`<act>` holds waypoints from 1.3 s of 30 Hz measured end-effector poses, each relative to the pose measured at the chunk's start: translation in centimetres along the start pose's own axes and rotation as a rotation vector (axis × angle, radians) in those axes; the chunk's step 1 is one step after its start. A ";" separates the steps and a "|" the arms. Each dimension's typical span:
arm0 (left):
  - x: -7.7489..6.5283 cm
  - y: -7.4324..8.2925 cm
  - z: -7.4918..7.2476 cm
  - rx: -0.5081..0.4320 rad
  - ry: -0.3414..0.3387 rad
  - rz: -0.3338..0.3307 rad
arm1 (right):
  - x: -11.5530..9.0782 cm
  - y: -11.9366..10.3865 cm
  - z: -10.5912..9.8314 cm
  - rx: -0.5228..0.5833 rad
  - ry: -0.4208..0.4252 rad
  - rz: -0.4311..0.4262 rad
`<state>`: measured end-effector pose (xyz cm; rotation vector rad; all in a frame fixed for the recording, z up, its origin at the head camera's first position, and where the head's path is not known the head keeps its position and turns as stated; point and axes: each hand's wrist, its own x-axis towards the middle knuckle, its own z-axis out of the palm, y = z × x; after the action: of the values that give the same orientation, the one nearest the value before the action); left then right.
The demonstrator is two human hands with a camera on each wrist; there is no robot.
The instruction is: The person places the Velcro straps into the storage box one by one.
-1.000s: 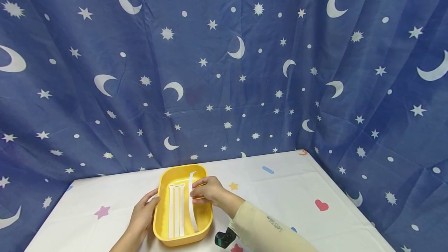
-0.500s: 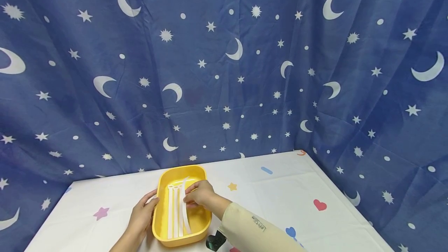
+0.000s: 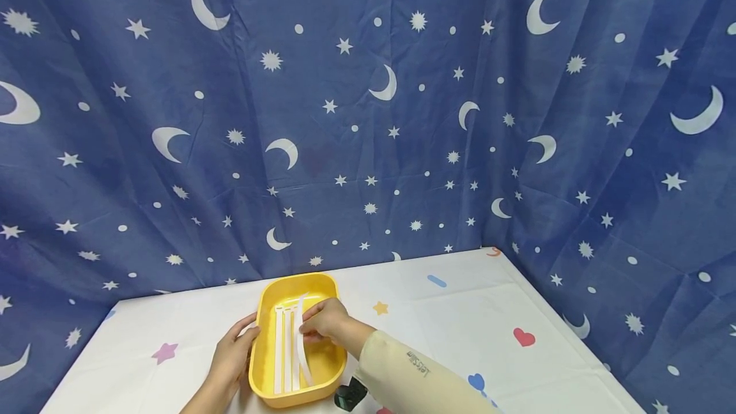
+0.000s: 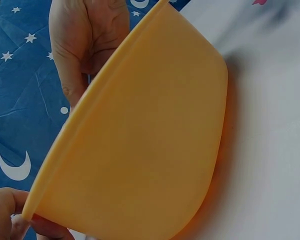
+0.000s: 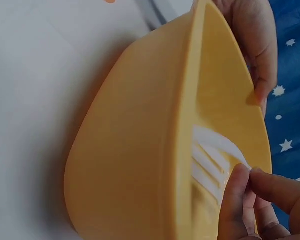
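A yellow plastic tub (image 3: 326, 366) with deep walls stands on the table. My left hand (image 3: 232, 351) grips its left rim, thumb over the edge and fingers outside, as the left wrist view shows at the rim (image 4: 50, 160). Inside the tub, my right hand (image 3: 329, 321) pinches a white strip (image 3: 301, 353) between thumb and forefinger. This strip bends in a curve, its upper end raised. Three more white strips (image 3: 278, 356) with slotted ends lie side by side to its left on the tub's floor; the held strip partly covers the rightmost.
The white tablecloth (image 3: 425, 337) carries printed hearts and stars. Behind the table hangs a blue curtain (image 3: 345, 165) with white moons and stars. A small black device (image 3: 351, 395) is at my right sleeve cuff.
My right hand has moved the held strip left, from beside the tub's right wall to against the other strips. In the last half second it barely moved. The left hand stays on the rim.
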<state>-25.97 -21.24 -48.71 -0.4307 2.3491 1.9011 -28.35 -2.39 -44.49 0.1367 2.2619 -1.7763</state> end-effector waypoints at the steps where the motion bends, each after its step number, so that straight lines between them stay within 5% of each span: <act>1: 0.0 0.0 0.0 -0.002 0.000 0.000 | 0.0 0.0 0.1 -0.001 -0.001 0.000; 18: -0.1 0.1 -0.1 -0.045 -0.008 -0.011 | 0.3 1.7 1.6 -0.163 0.099 -0.136; 39: 0.0 0.0 -0.2 -0.033 -0.019 -0.019 | 1.0 3.0 2.4 -0.258 0.174 -0.120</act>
<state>-25.95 -21.44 -48.62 -0.4343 2.2968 1.9287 -28.22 -4.02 -48.12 0.1111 2.6517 -1.5619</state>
